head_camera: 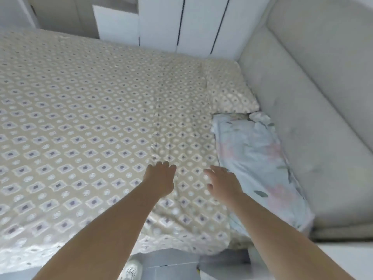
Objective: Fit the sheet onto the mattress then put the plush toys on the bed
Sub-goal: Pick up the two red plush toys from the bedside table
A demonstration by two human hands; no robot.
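Observation:
A beige sheet [90,118] with a purple and white diamond pattern covers the mattress, wrinkled near the head end and draping over the near edge. My left hand [159,178] lies flat on the sheet, fingers relaxed. My right hand [222,181] hovers just over the sheet with fingers spread, beside a pale blue floral pillow [256,158]. A second pillow [228,87] in the same beige pattern lies further back against the headboard. No plush toys are in view.
A padded grey headboard [312,98] runs along the right. White wardrobe doors [181,23] stand behind the far side of the bed. Grey floor and a white shoe [131,269] show below the near bed edge.

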